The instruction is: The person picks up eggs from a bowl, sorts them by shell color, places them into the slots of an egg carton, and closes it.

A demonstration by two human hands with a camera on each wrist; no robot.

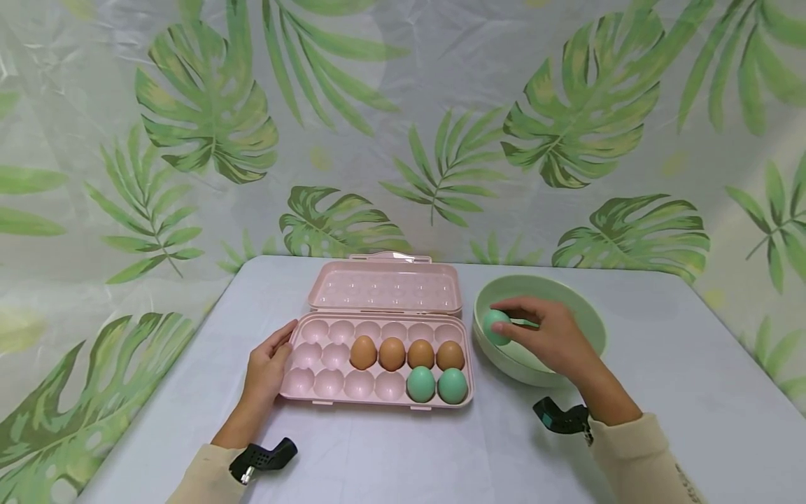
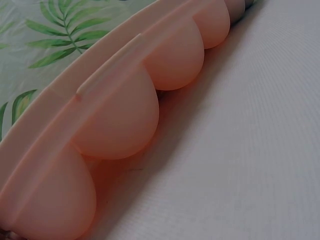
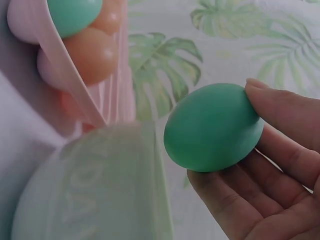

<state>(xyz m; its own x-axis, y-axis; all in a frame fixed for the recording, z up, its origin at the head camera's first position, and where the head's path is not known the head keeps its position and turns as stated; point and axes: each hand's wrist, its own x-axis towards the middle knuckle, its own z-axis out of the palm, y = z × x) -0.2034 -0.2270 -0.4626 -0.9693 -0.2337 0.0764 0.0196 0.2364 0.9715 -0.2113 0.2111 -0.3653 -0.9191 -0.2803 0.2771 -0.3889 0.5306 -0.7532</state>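
Note:
My right hand [image 1: 550, 336] pinches a green egg [image 3: 214, 127] between thumb and fingers, over the left side of a light green bowl [image 1: 585, 308]. To the left of the bowl is an open pink egg carton [image 1: 327, 383]. Several brown eggs [image 1: 392, 354] fill the right part of its middle row, and two green eggs [image 1: 421, 384] sit at the right end of the front row. My left hand [image 1: 267, 367] holds the carton by its left edge. In the left wrist view, only the underside of the carton's cups [image 2: 120, 120] shows, with that hand hidden.
The carton's lid [image 1: 385, 287] lies folded back behind the tray. A white cloth covers the table [image 1: 390, 455]. Behind it hangs a leaf-patterned curtain [image 1: 352, 161]. Small black wrist cameras [image 1: 263, 458] sit at both sleeves.

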